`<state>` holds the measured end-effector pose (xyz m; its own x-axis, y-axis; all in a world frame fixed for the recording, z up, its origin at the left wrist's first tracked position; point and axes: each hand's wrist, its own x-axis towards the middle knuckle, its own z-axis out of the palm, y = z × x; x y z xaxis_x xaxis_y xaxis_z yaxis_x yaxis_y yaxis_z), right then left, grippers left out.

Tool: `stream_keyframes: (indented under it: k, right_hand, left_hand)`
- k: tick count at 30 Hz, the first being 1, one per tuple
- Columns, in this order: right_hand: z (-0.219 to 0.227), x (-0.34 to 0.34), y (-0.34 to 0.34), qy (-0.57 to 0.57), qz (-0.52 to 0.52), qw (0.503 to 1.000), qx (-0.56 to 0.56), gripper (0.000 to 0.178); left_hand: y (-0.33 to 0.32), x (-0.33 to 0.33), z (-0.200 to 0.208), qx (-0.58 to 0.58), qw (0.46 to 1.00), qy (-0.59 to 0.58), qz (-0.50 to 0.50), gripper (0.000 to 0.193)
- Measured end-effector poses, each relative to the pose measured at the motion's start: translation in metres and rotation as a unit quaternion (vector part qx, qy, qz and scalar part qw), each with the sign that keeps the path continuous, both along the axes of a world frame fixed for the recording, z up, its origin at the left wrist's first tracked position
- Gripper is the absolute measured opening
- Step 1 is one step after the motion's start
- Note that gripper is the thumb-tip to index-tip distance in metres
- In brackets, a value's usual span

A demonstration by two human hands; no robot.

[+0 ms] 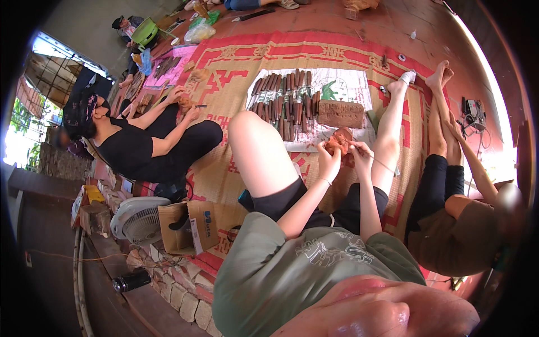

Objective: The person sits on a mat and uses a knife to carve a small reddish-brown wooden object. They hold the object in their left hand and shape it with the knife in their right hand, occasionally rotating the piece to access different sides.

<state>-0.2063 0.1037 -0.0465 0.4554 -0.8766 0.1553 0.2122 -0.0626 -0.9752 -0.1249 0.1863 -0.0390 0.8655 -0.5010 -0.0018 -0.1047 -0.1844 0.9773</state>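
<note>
A reddish-brown carved wooden piece (340,139) is held up between my raised knees. My left hand (329,162) is closed round its lower left side. On the right, my right hand (362,155) pinches a thin stick-like tool (384,166), whose tip reaches the carving; the exact kind is too small to make out. Just beyond my hands lies a white printed sheet (359,84). Rows of wooden-handled carving tools (284,106) cover much of that sheet. A rough brown wooden block (341,114) rests at its right, nearest my hands.
A patterned red and tan mat (224,191) lies under me. At left, a person in black (135,135) works on a wooden piece; another person (449,224) sits close on my right. A white fan (140,220) and cardboard box (188,227) stand behind left.
</note>
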Motion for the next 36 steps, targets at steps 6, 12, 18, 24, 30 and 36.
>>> stream_keyframes:
  k: [6,12,18,24,30,36]
  right_hand:
    - [0.012,-0.025,-0.012,0.013,-0.023,1.000,-0.010,0.010]
    - [0.005,-0.040,-0.016,0.002,-0.082,0.994,0.072,0.010]
    - [-0.007,-0.023,-0.011,-0.013,-0.073,0.994,0.075,0.010]
    - [-0.005,-0.010,-0.004,0.038,-0.047,0.997,0.047,0.010]
    - [0.003,-0.004,0.007,0.079,-0.021,0.994,0.068,0.008]
    - [0.003,0.005,-0.017,0.222,0.051,0.973,-0.033,0.017]
  left_hand:
    - [-0.021,-0.014,-0.016,-0.019,0.995,0.090,-0.029,0.063]
    - [-0.003,-0.001,0.007,0.000,0.914,0.378,-0.146,0.017]
    - [0.019,0.020,-0.007,-0.068,0.844,0.531,-0.027,0.017]
    - [0.022,0.021,-0.016,-0.226,0.738,0.635,0.014,0.017]
    - [0.008,0.013,-0.036,-0.286,0.703,0.650,0.043,0.028]
    - [0.004,-0.002,-0.036,-0.223,0.721,0.654,0.043,0.028]
